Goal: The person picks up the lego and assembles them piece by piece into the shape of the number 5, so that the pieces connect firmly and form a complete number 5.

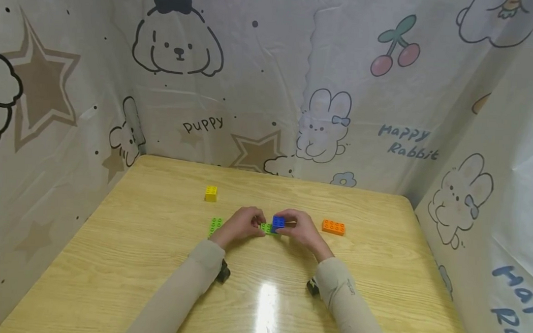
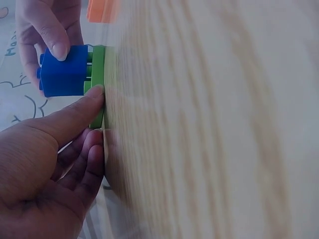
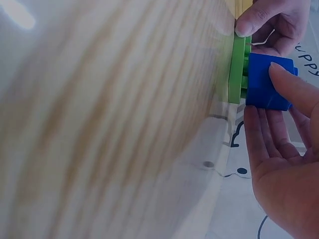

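Note:
A thin green building-block plate (image 1: 265, 228) lies flat on the table, its studs facing up. My left hand (image 1: 243, 223) holds its left end, with the thumb (image 2: 93, 93) on the near edge. Over the plate's right end, my right hand (image 1: 303, 230) pinches a blue block (image 1: 278, 224) between thumb and fingers. In the right wrist view the blue block (image 3: 269, 82) stands upright over the plate (image 3: 236, 74), and green studs show in the narrow gap between them. Whether the block touches the stud tops I cannot tell.
A second green plate (image 1: 216, 224) lies left of my left hand, partly hidden by it. Farther back is a yellow block (image 1: 211, 193). To the right of my right hand sits an orange block (image 1: 333, 227). Printed cloth (image 1: 262, 85) hangs behind the wooden table (image 1: 150, 261) and along its sides.

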Motion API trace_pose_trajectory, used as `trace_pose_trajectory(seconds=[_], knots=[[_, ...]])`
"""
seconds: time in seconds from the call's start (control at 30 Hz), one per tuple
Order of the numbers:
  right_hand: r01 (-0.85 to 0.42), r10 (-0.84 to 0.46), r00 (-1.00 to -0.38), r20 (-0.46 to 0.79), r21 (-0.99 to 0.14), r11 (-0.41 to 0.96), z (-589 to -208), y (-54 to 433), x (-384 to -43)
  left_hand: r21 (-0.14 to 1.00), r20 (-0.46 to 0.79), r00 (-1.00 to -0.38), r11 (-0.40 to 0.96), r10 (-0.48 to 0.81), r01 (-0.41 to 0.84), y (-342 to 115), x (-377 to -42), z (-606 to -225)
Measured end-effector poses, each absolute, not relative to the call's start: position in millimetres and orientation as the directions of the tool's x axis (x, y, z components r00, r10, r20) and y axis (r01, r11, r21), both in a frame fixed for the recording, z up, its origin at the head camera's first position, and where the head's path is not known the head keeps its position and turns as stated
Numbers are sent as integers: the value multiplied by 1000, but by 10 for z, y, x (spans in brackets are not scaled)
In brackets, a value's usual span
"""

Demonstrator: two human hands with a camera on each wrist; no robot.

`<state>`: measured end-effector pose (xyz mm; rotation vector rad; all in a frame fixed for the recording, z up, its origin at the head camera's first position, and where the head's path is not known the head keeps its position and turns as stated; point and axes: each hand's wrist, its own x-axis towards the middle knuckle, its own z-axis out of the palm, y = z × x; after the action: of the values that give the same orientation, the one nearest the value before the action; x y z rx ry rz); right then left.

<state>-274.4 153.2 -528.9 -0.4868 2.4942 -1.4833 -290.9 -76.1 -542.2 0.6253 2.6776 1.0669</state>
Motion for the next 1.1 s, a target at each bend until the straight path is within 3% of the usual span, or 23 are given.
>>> trace_pose_trajectory(seconds=[1.1], knots=[[-108, -311, -947, -76, -839, 534, -5283, 1548, -2786, 686, -12, -902, 660, 431, 306, -747, -2880, -5421]])
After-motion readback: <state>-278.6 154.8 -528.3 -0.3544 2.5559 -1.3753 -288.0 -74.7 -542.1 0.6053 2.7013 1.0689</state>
